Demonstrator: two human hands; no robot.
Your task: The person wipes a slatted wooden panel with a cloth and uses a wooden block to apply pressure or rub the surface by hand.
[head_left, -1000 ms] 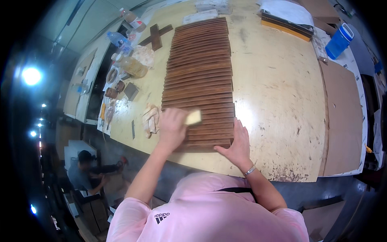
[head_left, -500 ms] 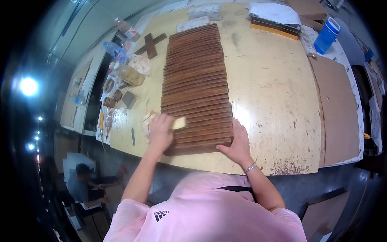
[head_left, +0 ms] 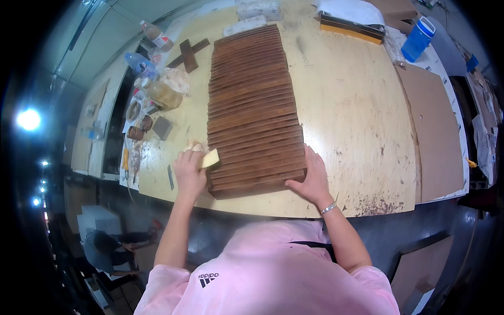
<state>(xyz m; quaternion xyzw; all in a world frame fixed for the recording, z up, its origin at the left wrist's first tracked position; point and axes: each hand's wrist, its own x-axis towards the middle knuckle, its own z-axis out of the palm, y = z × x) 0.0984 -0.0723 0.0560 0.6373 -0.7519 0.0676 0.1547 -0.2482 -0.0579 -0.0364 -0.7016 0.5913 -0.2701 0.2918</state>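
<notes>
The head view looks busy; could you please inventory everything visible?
Wooden strips: many, brown, centre
Pad: one, yellow, left hand
Tabletop: one, pale, beneath strips
Cloths: two, pale, left
Crossed pieces: two, brown, upper left
Bottles: at least three, clear, left
Block: one, grey, left
Jug: one, blue, upper right
Cardboard sheet: one, brown, right
Other clutter: uncounted, mixed, edges
Person: one, dark clothes, lower left
Left hand: one, on pad
Right hand: one, against strips
Shirt: one, pink, bottom
</notes>
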